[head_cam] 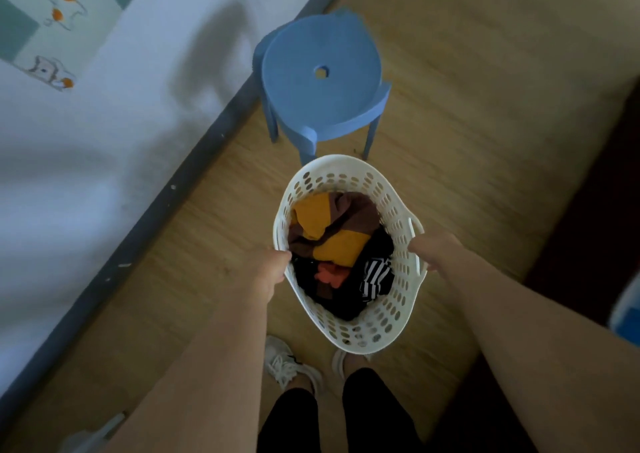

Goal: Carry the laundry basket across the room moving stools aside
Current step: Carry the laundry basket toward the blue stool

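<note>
A white perforated laundry basket (394, 317) hangs in front of me above the wooden floor, filled with yellow, brown, black, orange and striped clothes. My left hand (273, 267) grips its left rim. My right hand (434, 248) holds the handle on its right side. Directly ahead, just beyond the basket's far rim, stands a blue plastic stool (323, 81) with a round seat and a small hole in the middle.
A bed with a pale sheet (104, 147) and a dark frame edge (180, 210) runs along the left. Dark furniture (588, 227) borders the right side. Wooden floor (467, 88) lies open to the right of the stool. My feet in white shoes (287, 366) are below the basket.
</note>
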Tool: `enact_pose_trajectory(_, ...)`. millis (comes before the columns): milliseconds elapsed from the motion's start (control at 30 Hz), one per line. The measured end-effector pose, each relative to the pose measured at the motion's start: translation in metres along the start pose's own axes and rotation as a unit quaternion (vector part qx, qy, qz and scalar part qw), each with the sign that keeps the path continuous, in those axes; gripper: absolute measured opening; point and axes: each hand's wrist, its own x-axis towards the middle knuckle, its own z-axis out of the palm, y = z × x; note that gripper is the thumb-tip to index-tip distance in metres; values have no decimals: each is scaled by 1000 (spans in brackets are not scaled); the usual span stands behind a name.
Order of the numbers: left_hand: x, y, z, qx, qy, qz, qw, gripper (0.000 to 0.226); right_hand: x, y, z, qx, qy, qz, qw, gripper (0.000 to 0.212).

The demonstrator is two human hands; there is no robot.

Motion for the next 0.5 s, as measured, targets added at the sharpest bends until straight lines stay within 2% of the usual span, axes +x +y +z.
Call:
enact_pose_trajectory(133, 11, 17, 40, 32, -7, 24, 999, 23, 17, 12, -34, -6, -6, 24, 1000, 34)
enact_pose_trajectory(200, 18, 24, 54, 41, -10, 29, 999, 11, 26, 14, -45, -12, -3, 22, 1000, 33)
enact_pose_trajectory(300, 26, 35, 74, 38, -7, 31, 999, 27, 39, 17, -57, -26, 5, 28, 999, 33)
enact_pose_trajectory(467, 48, 49, 101, 78, -31, 30, 996, 4, 72, 26, -68, 19, 13, 57, 998, 37)
enact_pose_trajectory(500, 54, 51, 105, 80, -31, 31, 996, 5, 78, 27, -68, 22, 16, 63, 998, 38)
